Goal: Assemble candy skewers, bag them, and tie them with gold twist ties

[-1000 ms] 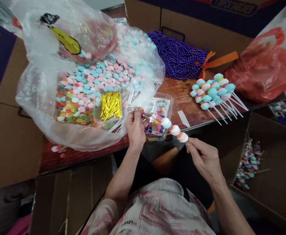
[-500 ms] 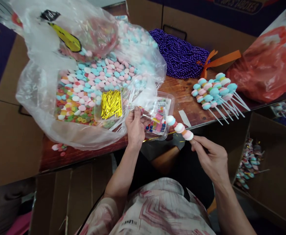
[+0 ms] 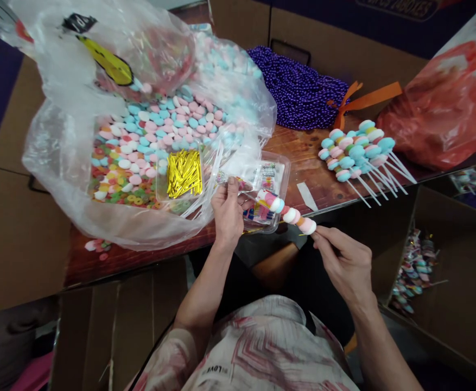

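Note:
Between the fingers of my right hand (image 3: 343, 259) is the lower end of a candy skewer (image 3: 291, 215), strung with white, pink, blue and orange sweets and tilted up to the left. My left hand (image 3: 228, 212) pinches a small clear printed wrapper (image 3: 249, 188). The skewer's tip end appears to be inside the wrapper's mouth. Just behind the left hand, a clear plastic tray (image 3: 285, 168) holds a stack of printed wrappers (image 3: 271, 179). To its left, gold twist ties (image 3: 184, 172) fill a small clear box. Part of the wrapper is hidden by my left fingers.
A large clear bag (image 3: 54, 163) of loose candies (image 3: 172, 117) covers the table's left side. Finished-looking candy skewers (image 3: 357, 149) lie in a pile at right, near purple beads (image 3: 298, 89) and a red bag (image 3: 437, 119). A cardboard box (image 3: 457, 277) with wrapped skewers stands below right.
My right hand has moved slightly left with the candy skewer, bringing its upper end to the wrapper. My left hand has shifted a little to the right, still pinching the wrapper.

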### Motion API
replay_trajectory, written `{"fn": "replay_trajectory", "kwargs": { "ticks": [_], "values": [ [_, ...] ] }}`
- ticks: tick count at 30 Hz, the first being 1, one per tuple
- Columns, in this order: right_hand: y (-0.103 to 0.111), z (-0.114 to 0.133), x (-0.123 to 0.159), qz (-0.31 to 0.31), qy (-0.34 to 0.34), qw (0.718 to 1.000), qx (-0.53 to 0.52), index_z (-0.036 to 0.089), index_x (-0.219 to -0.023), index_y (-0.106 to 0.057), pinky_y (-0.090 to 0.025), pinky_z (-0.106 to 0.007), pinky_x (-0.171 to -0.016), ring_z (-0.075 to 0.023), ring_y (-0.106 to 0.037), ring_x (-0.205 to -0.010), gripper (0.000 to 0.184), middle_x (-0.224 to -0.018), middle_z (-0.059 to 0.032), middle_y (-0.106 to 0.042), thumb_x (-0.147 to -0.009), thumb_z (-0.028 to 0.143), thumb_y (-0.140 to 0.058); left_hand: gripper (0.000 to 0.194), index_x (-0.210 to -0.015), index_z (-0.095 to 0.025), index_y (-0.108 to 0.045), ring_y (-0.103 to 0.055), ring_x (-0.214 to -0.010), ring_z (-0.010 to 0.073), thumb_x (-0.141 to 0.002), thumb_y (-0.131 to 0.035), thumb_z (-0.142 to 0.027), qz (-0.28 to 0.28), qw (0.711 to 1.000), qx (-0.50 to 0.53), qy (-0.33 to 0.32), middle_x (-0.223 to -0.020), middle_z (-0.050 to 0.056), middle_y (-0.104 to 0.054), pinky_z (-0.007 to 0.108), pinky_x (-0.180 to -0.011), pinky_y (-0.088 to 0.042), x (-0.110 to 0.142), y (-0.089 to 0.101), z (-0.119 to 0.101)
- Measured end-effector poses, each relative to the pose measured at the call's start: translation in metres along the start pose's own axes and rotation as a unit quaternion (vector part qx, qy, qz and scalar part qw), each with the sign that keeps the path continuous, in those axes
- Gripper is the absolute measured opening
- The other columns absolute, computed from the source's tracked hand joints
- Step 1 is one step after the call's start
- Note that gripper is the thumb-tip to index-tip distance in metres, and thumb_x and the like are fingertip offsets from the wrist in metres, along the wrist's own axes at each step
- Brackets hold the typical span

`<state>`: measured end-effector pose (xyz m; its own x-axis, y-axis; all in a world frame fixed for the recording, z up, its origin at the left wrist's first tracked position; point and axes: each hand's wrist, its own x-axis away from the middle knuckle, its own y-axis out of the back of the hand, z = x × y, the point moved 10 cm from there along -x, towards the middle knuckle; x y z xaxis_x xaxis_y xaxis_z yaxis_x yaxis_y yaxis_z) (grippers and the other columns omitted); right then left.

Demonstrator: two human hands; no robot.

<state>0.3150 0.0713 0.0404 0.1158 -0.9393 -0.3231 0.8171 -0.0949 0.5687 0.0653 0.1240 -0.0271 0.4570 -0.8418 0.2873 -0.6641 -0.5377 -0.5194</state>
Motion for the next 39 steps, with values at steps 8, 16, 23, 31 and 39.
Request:
{"fn": "replay_trajectory", "kwargs": {
  "ticks": [8,16,23,31,39],
  "values": [
    [-0.004,-0.004,-0.002,0.001,-0.018,1.000,-0.004,0.022,-0.093,-0.078,-0.052,-0.027,-0.063,-0.0139,-0.065,-0.062,0.014,-0.074,-0.0019,-0.073,-0.093,0.025,-0.064,0.036,-0.076,-0.019,-0.062,-0.063,-0.052,0.0080,-0.074,-0.083,-0.049,0.010,0.999,-0.020,-0.032,-0.066,-0.004,-0.065,0.017,-0.048,-0.045,0.002,-0.002,-0.003],
    [-0.017,-0.007,-0.004,0.025,-0.047,0.997,-0.056,0.021,-0.088,-0.077,-0.049,-0.024,-0.058,-0.0120,-0.061,-0.057,0.014,-0.066,0.0011,-0.068,-0.092,0.025,-0.064,0.036,-0.077,-0.019,-0.063,-0.066,-0.057,0.0093,-0.076,-0.081,-0.050,0.045,0.998,-0.024,-0.025,-0.070,-0.003,-0.068,0.018,-0.056,-0.051,0.009,-0.010,0.004],
    [-0.026,0.009,-0.005,0.032,0.009,0.999,0.018,0.021,-0.089,-0.073,-0.049,-0.025,-0.062,-0.0133,-0.062,-0.060,0.018,-0.073,-0.0026,-0.071,-0.095,0.024,-0.057,0.031,-0.079,-0.021,-0.063,-0.066,-0.058,0.0091,-0.078,-0.080,-0.047,0.030,0.998,-0.036,-0.032,-0.072,-0.004,-0.068,0.019,-0.057,-0.050,0.010,-0.008,0.009],
    [-0.034,0.009,-0.009,0.073,-0.013,0.997,0.031,0.022,-0.079,-0.062,-0.037,-0.023,-0.054,-0.0093,-0.044,-0.050,0.022,-0.058,0.0044,-0.048,-0.097,0.024,-0.051,0.035,-0.079,-0.022,-0.061,-0.064,-0.055,0.0092,-0.079,-0.077,-0.053,0.019,1.000,-0.018,0.000,-0.069,-0.004,-0.068,0.019,-0.056,-0.049,0.011,-0.008,0.013],
    [-0.044,-0.001,-0.011,0.179,-0.050,0.983,0.009,0.022,-0.080,-0.058,-0.031,-0.021,-0.052,-0.0074,-0.038,-0.048,0.025,-0.056,0.0070,-0.045,-0.100,0.025,-0.044,0.033,-0.078,-0.023,-0.061,-0.065,-0.059,0.0100,-0.082,-0.075,-0.053,0.030,0.999,-0.018,-0.019,-0.069,-0.004,-0.066,0.021,-0.061,-0.051,0.011,-0.010,0.011]
  ]
}}
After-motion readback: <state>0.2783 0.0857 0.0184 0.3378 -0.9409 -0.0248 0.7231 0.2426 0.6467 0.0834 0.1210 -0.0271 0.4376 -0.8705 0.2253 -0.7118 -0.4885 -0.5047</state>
